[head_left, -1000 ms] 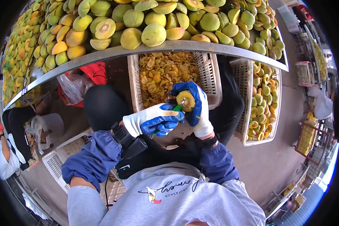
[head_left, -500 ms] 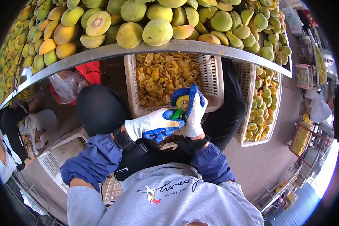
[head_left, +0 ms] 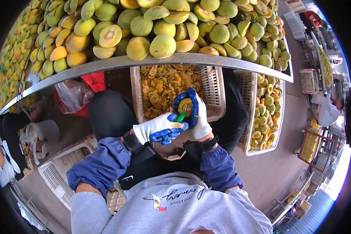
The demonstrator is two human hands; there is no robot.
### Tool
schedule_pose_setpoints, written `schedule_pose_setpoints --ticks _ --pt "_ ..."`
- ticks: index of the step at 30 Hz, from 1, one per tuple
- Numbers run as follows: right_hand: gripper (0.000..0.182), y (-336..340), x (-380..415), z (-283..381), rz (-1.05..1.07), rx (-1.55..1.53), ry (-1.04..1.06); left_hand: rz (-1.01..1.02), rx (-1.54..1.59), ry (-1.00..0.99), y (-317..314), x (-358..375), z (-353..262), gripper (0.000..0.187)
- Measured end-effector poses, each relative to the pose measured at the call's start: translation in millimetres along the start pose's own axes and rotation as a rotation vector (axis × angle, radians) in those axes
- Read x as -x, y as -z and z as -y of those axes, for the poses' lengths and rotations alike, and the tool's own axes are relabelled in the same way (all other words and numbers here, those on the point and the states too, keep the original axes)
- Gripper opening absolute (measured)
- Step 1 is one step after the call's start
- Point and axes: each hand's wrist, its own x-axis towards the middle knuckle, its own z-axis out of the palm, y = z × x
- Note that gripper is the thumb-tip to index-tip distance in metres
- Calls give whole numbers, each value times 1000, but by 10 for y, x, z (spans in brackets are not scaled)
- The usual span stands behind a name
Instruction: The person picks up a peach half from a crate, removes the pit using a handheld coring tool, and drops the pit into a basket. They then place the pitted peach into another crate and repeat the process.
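My left hand [head_left: 165, 129], in a white glove with a blue coated palm, is closed around a green-handled pitting knife [head_left: 180, 117]. Its curved metal end reaches the cut face of a yellow peach half [head_left: 186, 104]. That half sits in the curled fingers of my right hand [head_left: 197, 114], gloved alike, with the cut side turned towards the knife. Both hands meet above the near edge of a white crate [head_left: 215, 87] of small yellow-brown fruit scraps [head_left: 162, 87] between my knees.
Whole and cut peaches [head_left: 140, 26] are heaped on a metal-edged table [head_left: 175, 58] ahead. A crate of fruit halves [head_left: 266, 113] stands at right. To the left are a red container with plastic bags [head_left: 74, 95], a white crate [head_left: 58, 175] and another person's arm [head_left: 0, 152].
My view has shifted slightly, so the table appears lower. The knife and peach half remain together in my hands, with the cut face turned a little more into view.
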Motion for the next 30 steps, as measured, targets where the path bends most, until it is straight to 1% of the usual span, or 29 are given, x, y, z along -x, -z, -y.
schedule_pose_setpoints --ticks 1,2,3,4,5,6,7,8,9,10,11,12,13,14,15,16,17,18,19,20,21,23,24,26,27,29,30 --pt "40 14 4 -1 26 -106 -11 5 -12 -4 -37 -18 11 15" --pt "39 29 3 14 27 -188 -20 -18 -7 -54 -73 -42 13 17" --pt "39 20 -28 9 38 -191 -6 -41 -5 -105 -83 -62 10 18" --pt "39 15 -61 -10 -84 -331 54 -87 -46 -148 -32 -111 50 19" --pt "39 59 -101 -37 -204 -473 116 -36 -6 -168 -93 -82 -17 19" --pt "40 209 -165 -99 -79 -424 177 21 29 -219 -59 -78 -21 19" --pt "43 232 -163 -59 -145 -381 181 79 63 -266 -5 -72 -9 21" --pt "44 220 -107 31 -111 -404 168 -112 72 -285 -11 -60 -9 24" --pt "45 226 -22 99 -80 -421 146 -196 73 -306 127 -117 27 26" --pt "43 203 87 144 -46 -310 208 -311 -97 -400 113 -157 49 25" --pt "43 176 189 181 -45 -314 214 -424 -269 -494 70 -185 64 25" --pt "41 138 277 218 -25 -276 213 -470 -399 -501 33 -177 90 20" --pt "39 81 354 254 -2 -239 210 -592 -642 -514 -34 -159 86 22" --pt "36 13 430 290 -16 -301 158 -667 -846 -565 -100 -112 104 26" --pt "36 6 462 264 -9 -308 162 -739 -1053 -613 -162 -70 111 30" --pt "36 5 486 236 7 -221 223 -771 -1240 -708 -192 -63 98 32" --pt "35 11 505 204 20 -133 283 -771 -1247 -709 -222 -49 100 32" --pt "33 28 501 165 41 -103 285 -782 -1314 -654 -250 -32 102 30" --pt "33 0 539 166 42 -109 290 -793 -1382 -596 -287 -10 97 29" --pt "32 -38 581 174 47 -166 231 -791 -1389 -573 -331 14 89 26" --pt "31 -72 600 184 54 -221 172 -793 -1396 -575 -320 20 91 26" --pt "29 -118 628 196 63 -230 188 -787 -1515 -640 -305 27 99 27" --pt "29 -130 667 208 44 -200 193 -782 -1522 -641 -302 29 113 27" --pt "29 -127 710 213 22 -174 199 -799 -1697 -608 -365 60 114 31" --pt "29 -114 712 208 4 -195 172 -794 -1704 -606 -335 40 137 31" --pt "29 -82 703 182 -14 -226 156 -887 -1994 -545 -302 5 117 35" --pt "30 -42 710 143 -5 -200 192 -907 -2056 -484 -284 5 116 37"
